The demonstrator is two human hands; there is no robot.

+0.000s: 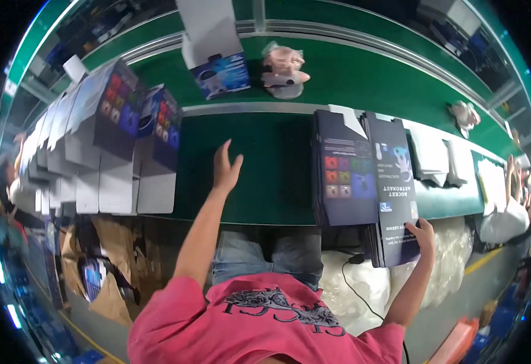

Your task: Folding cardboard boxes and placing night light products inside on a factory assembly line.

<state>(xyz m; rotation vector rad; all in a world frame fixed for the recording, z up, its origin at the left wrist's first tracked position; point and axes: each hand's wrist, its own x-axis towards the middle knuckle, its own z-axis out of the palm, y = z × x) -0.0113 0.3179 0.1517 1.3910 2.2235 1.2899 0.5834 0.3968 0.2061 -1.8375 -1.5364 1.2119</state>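
My left hand (226,168) is held over the green table (247,200), its fingers apart and nothing in them. At the right, my right hand (423,235) grips the near right edge of a dark flattened carton (396,200), thumb on its printed face. That carton tops a stack of flattened cartons jutting past the table's front edge; the fingers beneath are hidden. Beside it lies another stack of flattened cartons (345,164) with coloured squares printed on the top one. To the left of my left hand stands a row of opened-up cartons (156,151) with pale sides.
On the green belt behind the table are an open carton (223,76) with its flap raised and a plastic-wrapped pinkish figure (284,70). Another wrapped item (464,115) lies farther right. White packets (429,155) sit right of the stacks. Other people's hands (511,176) show at far right.
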